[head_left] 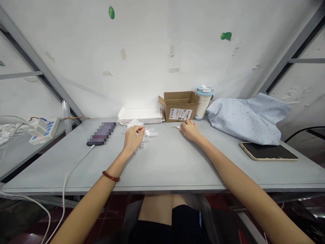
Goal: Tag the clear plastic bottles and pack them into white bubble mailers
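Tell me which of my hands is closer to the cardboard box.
Right. The right hand rests on the table just in front of the cardboard box; the left hand is farther off to the left, clutching clear packets.

A plain packing or assembly workstation: a bare grey worktop (pixel 162 169) against a tape-scarred white wall (pixel 152 51), metal frame struts (pixel 38 64) at both sides, a labelled cardboard box (pixel 179 106) and stacked white trays (pixel 141 115) at the far edge.

Box (pixel 179 106) behind right hand (pixel 189 130); cup (pixel 203 101) right of box; phone (pixel 102 133) far left.
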`<state>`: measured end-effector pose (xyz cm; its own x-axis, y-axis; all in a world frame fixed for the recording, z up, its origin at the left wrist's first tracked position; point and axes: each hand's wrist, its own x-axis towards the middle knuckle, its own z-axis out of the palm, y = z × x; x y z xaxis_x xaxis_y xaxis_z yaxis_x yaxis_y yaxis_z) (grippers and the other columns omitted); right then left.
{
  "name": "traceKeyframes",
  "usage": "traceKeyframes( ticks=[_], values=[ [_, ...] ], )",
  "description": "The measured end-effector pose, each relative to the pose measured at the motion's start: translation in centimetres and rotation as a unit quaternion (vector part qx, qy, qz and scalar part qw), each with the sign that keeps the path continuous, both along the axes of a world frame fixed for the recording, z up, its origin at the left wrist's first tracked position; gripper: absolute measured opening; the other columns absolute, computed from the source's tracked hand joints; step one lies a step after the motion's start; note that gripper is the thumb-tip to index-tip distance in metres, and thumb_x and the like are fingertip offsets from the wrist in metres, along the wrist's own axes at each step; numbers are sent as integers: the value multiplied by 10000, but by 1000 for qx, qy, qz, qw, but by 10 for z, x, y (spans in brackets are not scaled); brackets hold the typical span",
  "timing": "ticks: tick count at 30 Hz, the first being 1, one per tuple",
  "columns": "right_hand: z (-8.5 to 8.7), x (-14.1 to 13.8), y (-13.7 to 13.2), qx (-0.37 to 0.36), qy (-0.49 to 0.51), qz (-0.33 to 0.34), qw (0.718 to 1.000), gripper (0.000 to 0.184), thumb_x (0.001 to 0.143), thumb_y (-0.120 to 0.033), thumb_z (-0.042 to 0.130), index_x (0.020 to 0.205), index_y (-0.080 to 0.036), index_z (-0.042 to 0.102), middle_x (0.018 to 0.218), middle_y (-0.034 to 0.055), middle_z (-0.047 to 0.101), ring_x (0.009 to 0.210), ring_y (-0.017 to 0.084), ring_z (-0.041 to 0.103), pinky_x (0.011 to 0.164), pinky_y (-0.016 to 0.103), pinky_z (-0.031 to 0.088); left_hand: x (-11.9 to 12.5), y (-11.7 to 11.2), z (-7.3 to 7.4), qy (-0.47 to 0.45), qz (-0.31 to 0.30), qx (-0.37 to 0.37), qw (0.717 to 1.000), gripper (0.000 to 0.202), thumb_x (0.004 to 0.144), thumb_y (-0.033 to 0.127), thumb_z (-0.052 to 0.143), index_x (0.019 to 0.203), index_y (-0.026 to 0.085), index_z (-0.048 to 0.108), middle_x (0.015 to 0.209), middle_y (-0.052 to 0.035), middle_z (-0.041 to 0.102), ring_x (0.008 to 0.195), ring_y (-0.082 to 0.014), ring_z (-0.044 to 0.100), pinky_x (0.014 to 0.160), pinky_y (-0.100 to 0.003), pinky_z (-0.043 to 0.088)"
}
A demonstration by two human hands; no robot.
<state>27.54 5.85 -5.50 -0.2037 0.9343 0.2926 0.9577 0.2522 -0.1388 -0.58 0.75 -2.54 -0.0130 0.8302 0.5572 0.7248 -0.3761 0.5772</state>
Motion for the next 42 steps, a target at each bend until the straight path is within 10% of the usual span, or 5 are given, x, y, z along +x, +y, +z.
traceKeyframes(
  ticks=[14, 42],
  values=[
    [33, -49, -54, -25, 246, 197, 949, 246, 904, -322, 429, 896, -145, 600, 837, 61, 638, 735, 153, 543, 660, 254, 386, 14, -13, 3, 54, -115, -12, 992, 276, 848, 327, 496, 986, 166, 672, 815, -60, 660, 786, -186, 546, 668, -295, 442],
    [39, -63, -73, -57, 265, 235, 933, 213, 906, -301, 441, 879, -162, 600, 825, 50, 644, 707, 140, 539, 642, 248, 386, 19, -22, 18, -152, -213, -206, 943, 305, 769, 455, 571, 714, 166, 651, 543, 21, 535, 444, -79, 386, 453, -230, 343]
  ],
)
